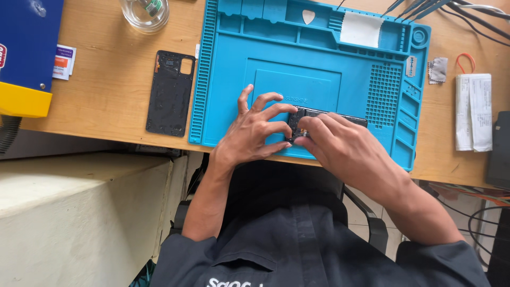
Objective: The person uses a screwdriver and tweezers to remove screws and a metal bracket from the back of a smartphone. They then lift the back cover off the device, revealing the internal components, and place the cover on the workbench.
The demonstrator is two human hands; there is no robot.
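Both hands low in the centre of the frame, over a dark phone (340, 118) lying flat on the near edge of a blue mat (297, 58). Left hand (249, 135) with fingers (260, 101) spread and arched, tips resting on the phone's left end and on the mat beside it, nothing gripped. Right hand (340, 146) laid across the phone from the right, fingers pressed together at the phone's left end; whether pinching a small part there, impossible to tell. Phone's right end showing past the right knuckles, next to the mat's grid of small square cells. On the wooden counter (117, 69) just left of the mat, a black back cover (171, 93) lying inside up, apart from the hands. At the upper left of the frame, a blue and yellow box (26, 53) with small sachets (64, 62) beside it, and a clear glass dish (144, 13) at the top edge. In the mat's top trays, a white pick (308, 16) and a white cloth (361, 29). Right of the mat, a crumpled grey scrap (438, 69), a red rubber band (466, 61) and folded white papers (474, 111). Dark cables (478, 16) at the upper right. Dark shirt and chair filling the bottom of the frame.
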